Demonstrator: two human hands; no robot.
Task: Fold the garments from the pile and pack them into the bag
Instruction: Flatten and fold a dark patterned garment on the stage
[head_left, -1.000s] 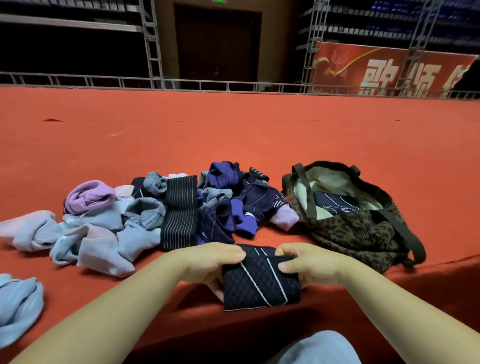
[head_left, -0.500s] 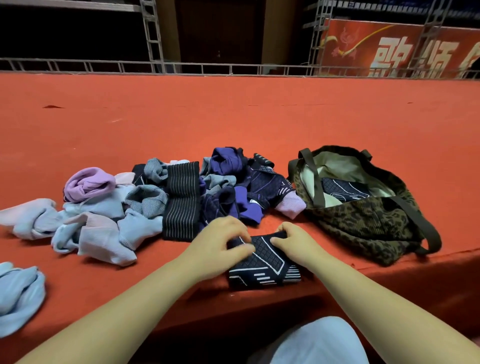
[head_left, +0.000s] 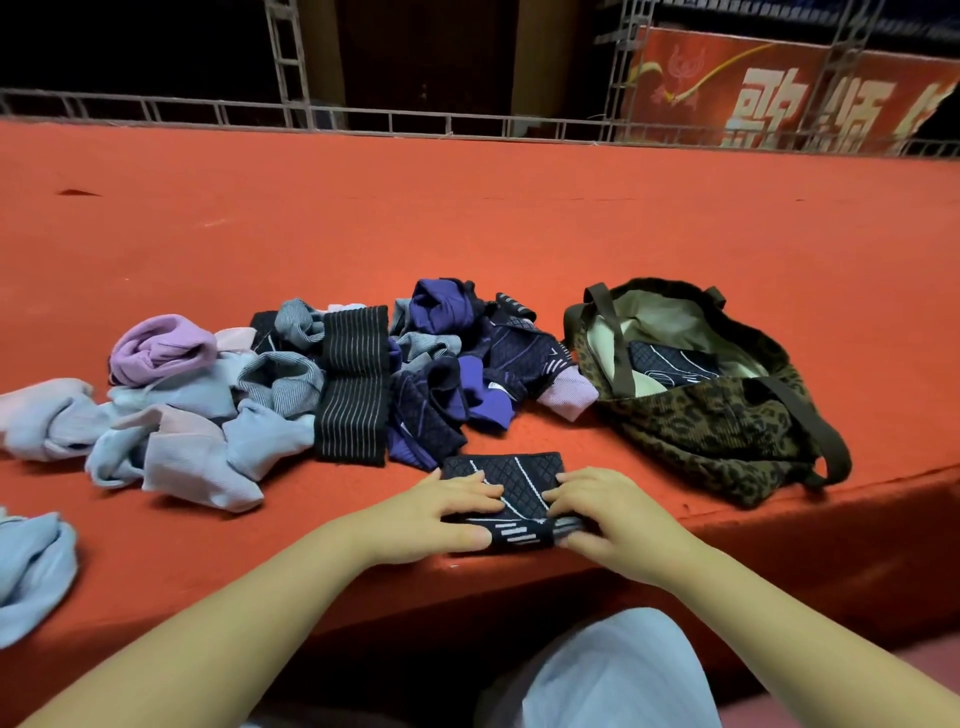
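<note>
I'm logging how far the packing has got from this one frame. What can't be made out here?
- Bag, head view: its near wall and the dark folded garment on top hide whatever lies beneath.
- Pile: pieces overlap, so no count.
- Dark quilted garment: left hand and right hand cover its near corners.
- Pale blue garment: cut off by the left edge.
</note>
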